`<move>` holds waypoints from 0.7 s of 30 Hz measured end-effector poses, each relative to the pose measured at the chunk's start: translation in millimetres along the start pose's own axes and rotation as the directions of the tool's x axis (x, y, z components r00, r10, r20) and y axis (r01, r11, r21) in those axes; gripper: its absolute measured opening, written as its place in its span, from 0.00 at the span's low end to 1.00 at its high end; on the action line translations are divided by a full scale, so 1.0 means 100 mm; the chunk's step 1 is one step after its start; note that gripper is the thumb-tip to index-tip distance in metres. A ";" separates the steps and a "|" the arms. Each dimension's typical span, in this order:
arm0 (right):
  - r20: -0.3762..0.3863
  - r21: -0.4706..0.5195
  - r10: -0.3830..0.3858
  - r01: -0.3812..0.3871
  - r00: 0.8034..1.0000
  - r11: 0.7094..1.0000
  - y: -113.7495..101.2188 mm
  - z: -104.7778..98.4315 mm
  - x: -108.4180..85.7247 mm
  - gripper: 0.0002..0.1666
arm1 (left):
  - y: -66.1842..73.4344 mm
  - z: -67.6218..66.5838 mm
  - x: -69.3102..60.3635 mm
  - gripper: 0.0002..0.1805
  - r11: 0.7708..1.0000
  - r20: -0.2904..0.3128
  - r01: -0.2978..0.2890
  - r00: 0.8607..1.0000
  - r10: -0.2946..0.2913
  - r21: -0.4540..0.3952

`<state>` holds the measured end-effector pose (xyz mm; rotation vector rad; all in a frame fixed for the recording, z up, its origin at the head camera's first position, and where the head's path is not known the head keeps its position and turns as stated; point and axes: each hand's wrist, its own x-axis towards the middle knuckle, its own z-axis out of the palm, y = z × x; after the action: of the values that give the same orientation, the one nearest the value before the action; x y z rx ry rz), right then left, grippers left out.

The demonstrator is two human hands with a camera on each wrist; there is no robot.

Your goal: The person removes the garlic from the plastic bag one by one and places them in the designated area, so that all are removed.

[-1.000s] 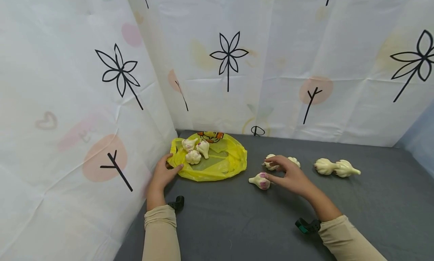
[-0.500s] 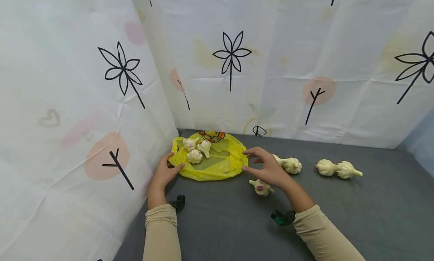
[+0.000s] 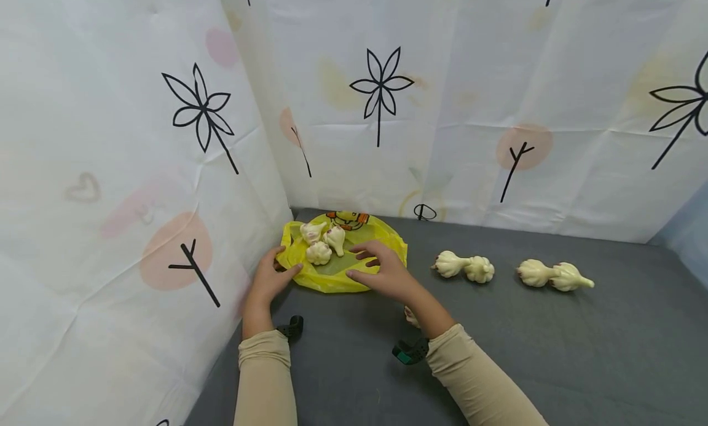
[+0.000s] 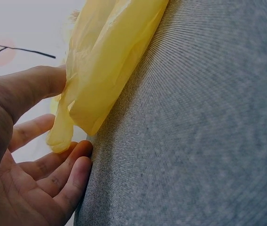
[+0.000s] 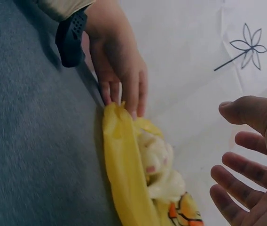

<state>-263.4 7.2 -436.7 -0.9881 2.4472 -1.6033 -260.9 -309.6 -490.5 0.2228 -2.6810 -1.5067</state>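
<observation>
A yellow plastic bag [image 3: 314,284] lies spread on the table with its mouth open upward. Inside its left part sit 3 garlic bulbs [image 3: 319,253]. My left hand [image 3: 269,280] is at the bag's left end. In the left wrist view, the thumb [image 4: 39,87] touches the yellow plastic [image 4: 110,70], while the other fingers stay loosely spread around the bag's end. Over the bag's right part hovers my right hand [image 3: 387,275], fingers apart and holding nothing. The right wrist view also shows this empty right hand [image 5: 255,165]. One garlic bulb [image 3: 411,317] is partly hidden by the right forearm.
To the right of the bag, two garlic bulbs [image 3: 464,266] lie end to end on the grey table [image 3: 343,358]. Farther right is another pair of bulbs [image 3: 553,275]. Patterned white cloth [image 3: 442,106] rises behind and along the left side.
My right hand has moved left from beside the loose garlic bulbs to above the bag, uncovering the nearer pair. My left hand has stayed at the bag's end.
</observation>
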 end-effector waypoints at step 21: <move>-0.049 0.026 0.097 -0.096 0.994 0.995 0.19 0.63 0.53 0.29 | 0.00 0.02 0.01 0.44 1.000 -0.003 0.002 1.000 -0.002 -0.008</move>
<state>-290.7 -67.2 -466.4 -0.8222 2.4604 -1.6422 -262.0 -308.1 -491.2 0.2270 -2.6732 -1.5158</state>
